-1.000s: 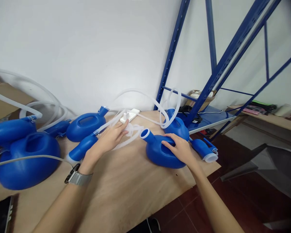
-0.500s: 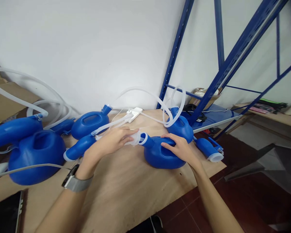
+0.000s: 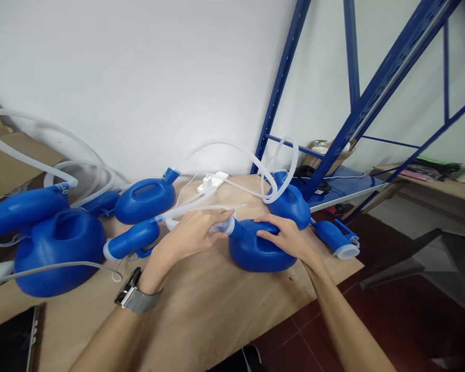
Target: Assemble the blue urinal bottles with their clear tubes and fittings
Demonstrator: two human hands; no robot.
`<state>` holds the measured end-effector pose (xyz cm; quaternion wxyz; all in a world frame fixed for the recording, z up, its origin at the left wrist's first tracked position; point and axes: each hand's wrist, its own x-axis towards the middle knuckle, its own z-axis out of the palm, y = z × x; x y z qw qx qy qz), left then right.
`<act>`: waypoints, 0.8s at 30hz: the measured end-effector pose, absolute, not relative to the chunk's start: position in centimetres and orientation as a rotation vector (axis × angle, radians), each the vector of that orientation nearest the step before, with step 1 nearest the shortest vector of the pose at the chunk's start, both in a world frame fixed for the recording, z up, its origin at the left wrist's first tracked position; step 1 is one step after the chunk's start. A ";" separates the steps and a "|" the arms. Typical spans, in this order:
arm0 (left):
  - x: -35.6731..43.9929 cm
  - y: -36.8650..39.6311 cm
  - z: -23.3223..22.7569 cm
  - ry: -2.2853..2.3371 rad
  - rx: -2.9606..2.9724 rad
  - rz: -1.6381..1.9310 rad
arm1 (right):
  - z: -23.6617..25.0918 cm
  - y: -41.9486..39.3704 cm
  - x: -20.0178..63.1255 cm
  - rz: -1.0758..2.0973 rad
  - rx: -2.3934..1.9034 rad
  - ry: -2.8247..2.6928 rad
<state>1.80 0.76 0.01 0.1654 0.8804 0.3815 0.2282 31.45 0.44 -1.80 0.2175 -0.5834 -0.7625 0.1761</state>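
A blue plastic jug (image 3: pixel 262 259) lies on the wooden table with its neck tilted up to the left. My right hand (image 3: pixel 281 235) grips its built-in handle from above, thumb and fingers around the bar. At the jug's mouth, my left hand (image 3: pixel 196 232) pinches a translucent plastic cap (image 3: pixel 225 226) against the opening. My fingers partly cover the cap, so how far it sits on the neck cannot be seen. Left of that hand lies a small blue bottle (image 3: pixel 134 240) with a white rim and a clear hose.
Other blue jugs stand at the back (image 3: pixel 145 200), right (image 3: pixel 290 206) and left (image 3: pixel 58 258), some with coiled clear hoses (image 3: pixel 271 181). A white power strip (image 3: pixel 213 182) lies near the wall. Another blue bottle (image 3: pixel 335 240) rests at the table's right edge, beside a blue metal rack (image 3: pixel 329 155).
My left hand has moved slightly right, bringing the translucent cap from beside the jug's open mouth onto it. My right hand keeps its grip on the jug.
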 end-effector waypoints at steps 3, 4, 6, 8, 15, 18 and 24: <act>2.3 0.5 0.1 1.079 2.578 0.637 | -1.8 0.4 31.4 0.520 -1.632 -2.100; 2.4 0.5 0.2 1.065 2.579 0.638 | -1.8 0.4 31.5 0.537 -1.642 -2.089; 2.3 0.4 0.1 1.042 2.549 0.637 | -1.8 0.4 31.6 0.570 -1.650 -2.072; 2.2 0.5 0.1 1.021 2.486 0.632 | -1.9 0.4 31.7 0.580 -1.613 -2.076; 1.4 1.2 0.4 0.827 2.264 0.673 | -1.9 0.4 31.9 0.566 -1.557 -2.080; 1.4 0.9 1.0 0.853 2.314 0.623 | -1.7 0.3 31.6 0.574 -1.565 -2.068; 2.0 -1.0 1.4 1.076 2.664 0.618 | -1.3 0.1 31.2 0.630 -1.635 -2.018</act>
